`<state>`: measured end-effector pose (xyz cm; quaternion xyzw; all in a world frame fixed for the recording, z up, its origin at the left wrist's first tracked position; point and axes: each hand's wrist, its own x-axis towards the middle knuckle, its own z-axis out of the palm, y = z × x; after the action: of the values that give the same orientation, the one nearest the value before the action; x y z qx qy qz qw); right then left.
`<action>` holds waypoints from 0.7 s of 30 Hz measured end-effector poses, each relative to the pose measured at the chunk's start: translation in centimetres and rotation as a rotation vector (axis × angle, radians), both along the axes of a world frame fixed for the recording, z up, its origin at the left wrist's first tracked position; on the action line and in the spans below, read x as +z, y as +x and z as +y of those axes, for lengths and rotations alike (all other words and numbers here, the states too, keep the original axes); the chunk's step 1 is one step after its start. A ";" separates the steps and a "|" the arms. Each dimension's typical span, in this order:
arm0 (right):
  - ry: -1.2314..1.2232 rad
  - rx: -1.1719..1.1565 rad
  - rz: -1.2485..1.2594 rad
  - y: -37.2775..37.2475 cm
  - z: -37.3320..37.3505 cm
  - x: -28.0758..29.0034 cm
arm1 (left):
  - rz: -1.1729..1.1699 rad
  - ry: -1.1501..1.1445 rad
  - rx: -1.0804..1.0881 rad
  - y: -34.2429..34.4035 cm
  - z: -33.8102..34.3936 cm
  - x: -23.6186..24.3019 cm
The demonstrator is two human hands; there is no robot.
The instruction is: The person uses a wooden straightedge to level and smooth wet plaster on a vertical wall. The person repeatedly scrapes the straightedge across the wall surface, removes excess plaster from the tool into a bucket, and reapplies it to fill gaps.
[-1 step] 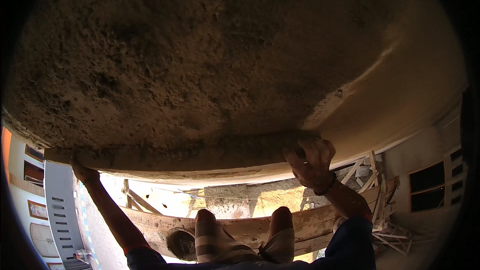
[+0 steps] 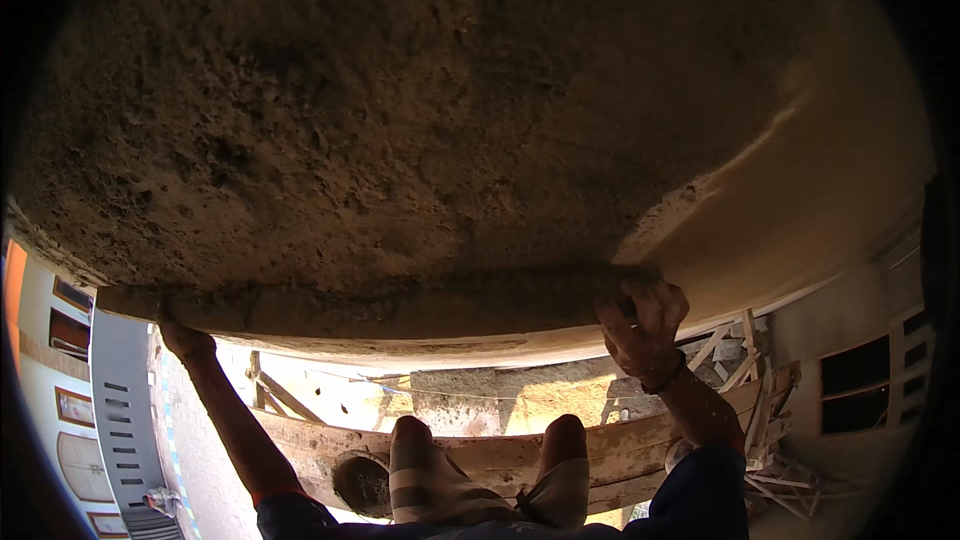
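A rough, wet grey-brown plaster surface [image 2: 420,120] fills most of the view. Along its lower edge lies a long straight mortar-caked bar [image 2: 400,305], pressed flat against the plaster. My left hand [image 2: 185,340] grips the bar's left end with the arm stretched out. My right hand [image 2: 640,325], smeared with mortar and with a band on the wrist, is closed on the bar's right end. To the right of the rough patch the plaster [image 2: 800,210] looks smooth.
My two knees [image 2: 420,450] in striped shorts show below, above wooden planks [image 2: 480,455] and a round pan [image 2: 360,485]. Timber poles and offcuts [image 2: 740,360] lie at the right. Building walls with windows stand at the left [image 2: 70,330] and right [image 2: 860,390].
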<state>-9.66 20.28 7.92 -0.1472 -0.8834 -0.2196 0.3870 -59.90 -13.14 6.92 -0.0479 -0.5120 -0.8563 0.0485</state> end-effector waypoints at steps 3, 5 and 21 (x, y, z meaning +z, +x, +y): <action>-0.065 -0.154 -0.048 6.6 3.2 -3.5 | -0.052 0.035 -0.044 8.0 5.7 -2.1; -0.069 -0.191 0.003 9.7 4.6 -4.6 | -0.125 0.053 0.103 12.1 9.4 -1.5; 0.039 0.037 0.028 -2.9 -1.6 8.9 | -0.037 -0.019 -0.018 -2.5 -0.5 6.7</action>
<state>-12.52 18.69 16.79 -0.1262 -0.8760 -0.2273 0.4062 -62.41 -13.61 13.58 -0.0371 -0.5204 -0.8526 0.0306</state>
